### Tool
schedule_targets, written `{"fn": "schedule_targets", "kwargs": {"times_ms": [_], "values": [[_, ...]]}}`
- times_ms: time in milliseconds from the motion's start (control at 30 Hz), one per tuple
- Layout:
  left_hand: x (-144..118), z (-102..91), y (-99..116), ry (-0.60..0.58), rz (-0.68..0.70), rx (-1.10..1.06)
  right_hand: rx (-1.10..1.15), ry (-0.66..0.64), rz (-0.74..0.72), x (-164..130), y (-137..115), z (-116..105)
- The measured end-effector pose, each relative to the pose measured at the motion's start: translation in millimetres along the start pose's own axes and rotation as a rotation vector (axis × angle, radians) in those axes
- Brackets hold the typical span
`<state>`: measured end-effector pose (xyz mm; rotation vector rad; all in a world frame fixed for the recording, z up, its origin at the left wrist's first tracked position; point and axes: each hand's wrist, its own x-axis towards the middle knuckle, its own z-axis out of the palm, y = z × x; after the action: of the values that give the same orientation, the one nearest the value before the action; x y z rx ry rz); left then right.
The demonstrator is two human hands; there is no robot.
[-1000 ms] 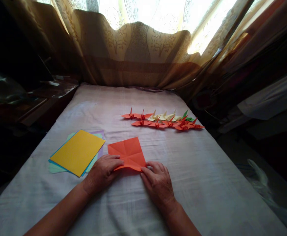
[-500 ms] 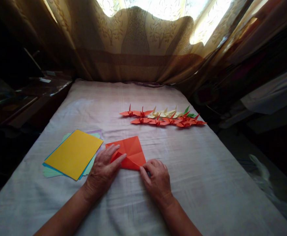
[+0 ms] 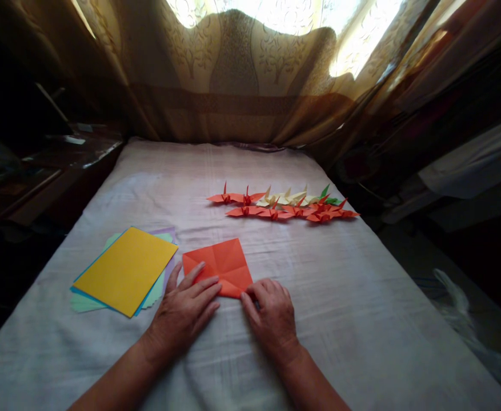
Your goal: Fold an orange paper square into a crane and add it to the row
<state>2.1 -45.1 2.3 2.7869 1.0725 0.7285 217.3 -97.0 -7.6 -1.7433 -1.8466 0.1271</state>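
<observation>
Orange paper: flat on cloth, creased, near corner under fingertips.
L hand: fingers spread, pressing near edge.
R hand: fingertips pinching near corner.
Tip: prob. best align edges, then crease outward.

orange paper | creased, near edge folded | flat on cloth

A creased orange paper square; a yellow sheet atop blue, green, lilac ones; orange, cream and green folded paper cranes; leaf-patterned tan curtain.
</observation>
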Motion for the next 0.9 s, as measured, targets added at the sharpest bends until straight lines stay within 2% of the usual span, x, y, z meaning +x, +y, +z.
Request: {"fn": "schedule_targets", "kwargs": {"times_ms": [67, 200, 267, 367, 467, 533, 600, 733, 900], "values": [[0, 0.4, -11, 0.028, -0.049, 0.026, 0.011, 0.004, 0.001, 0, -1, 0], [5, 0.2, -25, 0.1, -0.244, 0.086, 0.027, -0.006, -0.023, -2, -1, 0], [9, -2.4, -26, 0.081, -0.251, 0.035, 0.031, -0.007, -0.064, -2, 0, -1], [17, -9.4, -25, 0.068, -0.119, -0.097, -0.006, 0.025, -0.157, 3, 6, -6], [22, -15.9, -23, 0.197, 0.088, -0.105, -0.083, 0.09, -0.202, 12, 13, -11], [22, -16.7, -24, 0.235, 0.179, -0.061, -0.113, 0.117, -0.213, 18, 17, -12], [20, -14.1, -25, 0.187, 0.187, -0.067, -0.118, 0.094, -0.21, 22, 19, -11], [12, -8.1, -27, 0.039, 0.059, -0.169, -0.085, 0.013, -0.17, 20, 20, -6], [15, -11.6, -24, -0.059, -0.04, -0.239, -0.015, 0.014, -0.124, 15, 24, -4]]}}
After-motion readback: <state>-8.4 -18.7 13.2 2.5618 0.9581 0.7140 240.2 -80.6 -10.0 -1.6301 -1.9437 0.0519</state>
